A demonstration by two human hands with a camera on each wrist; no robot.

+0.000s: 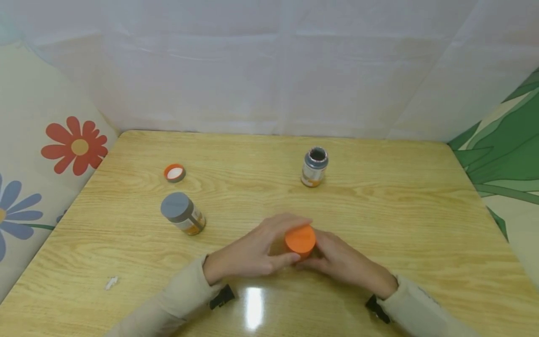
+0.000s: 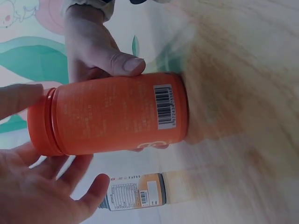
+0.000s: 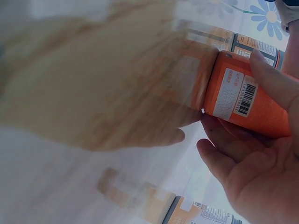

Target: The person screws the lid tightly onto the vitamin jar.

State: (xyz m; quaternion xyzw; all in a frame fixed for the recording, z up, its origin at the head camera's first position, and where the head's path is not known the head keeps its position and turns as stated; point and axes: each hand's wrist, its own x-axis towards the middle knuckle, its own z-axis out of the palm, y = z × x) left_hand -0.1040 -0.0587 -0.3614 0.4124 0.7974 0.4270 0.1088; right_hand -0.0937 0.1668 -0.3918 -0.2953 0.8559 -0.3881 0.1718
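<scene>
The orange bottle [image 2: 107, 114] stands upright — left hand [image 1: 262, 249] grasping its lid [image 1: 301, 239] from the left, right hand [image 1: 343, 260] gripping lower, at right.

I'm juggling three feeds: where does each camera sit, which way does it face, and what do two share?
Head: on the head, facing forward and down at the table and orange bottle; left hand, right hand and sleeves show.
Left wrist: on that wrist, looking across at the bottle's side, image turned sideways; both hands show.
Right wrist: on that wrist, facing the bottle's lower part, also sideways; right hand and some left forearm show.
Both wrist views share the orange bottle and right hand.
</scene>
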